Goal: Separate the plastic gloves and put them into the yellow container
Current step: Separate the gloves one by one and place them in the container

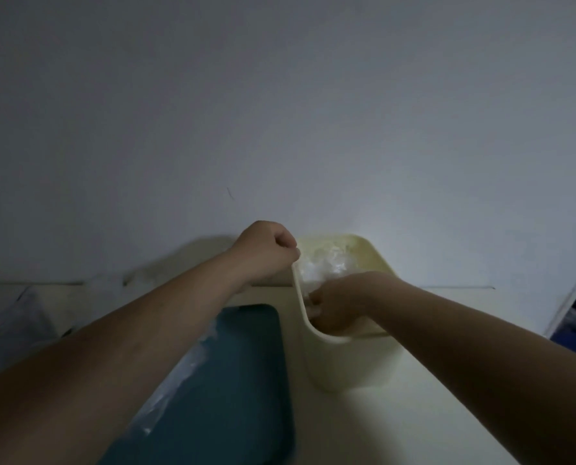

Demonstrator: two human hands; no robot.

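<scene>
both hands are at the yellow container [347, 364]: my right hand [337, 305] reaches inside, pinching clear plastic gloves [326, 266] on the pile there; my left hand [266, 250] is curled at its left rim, holding what i cannot tell. clinging film may follow my hand back out.

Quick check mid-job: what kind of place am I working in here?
Probably a dim indoor room, at a pale tabletop against a plain white wall. A yellow container and a teal tray sit on it. Nothing narrows it further.
</scene>
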